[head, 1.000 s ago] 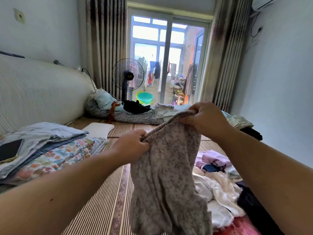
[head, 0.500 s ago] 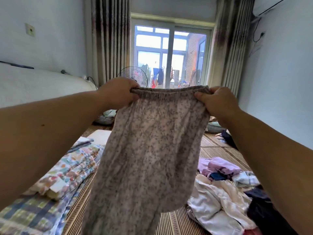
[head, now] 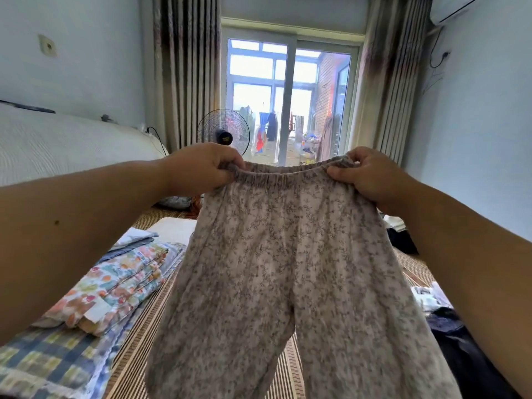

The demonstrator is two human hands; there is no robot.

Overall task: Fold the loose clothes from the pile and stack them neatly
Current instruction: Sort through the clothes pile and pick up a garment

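Floral trousers [head: 288,269]: hanging spread above the striped mat [head: 138,352], 2 legs dangling. Left hand [head: 201,168] and right hand [head: 371,180] are each gripping 1 end of the waistband [head: 288,172]. Folded stack [head: 115,283] is lying left of them; loose pile [head: 449,326] right.

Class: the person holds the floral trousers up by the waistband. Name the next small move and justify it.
Probably bring the left hand across to the right hand, folding the trousers leg onto leg: they hang spread flat, each hand pinching a waistband end, legs apart.
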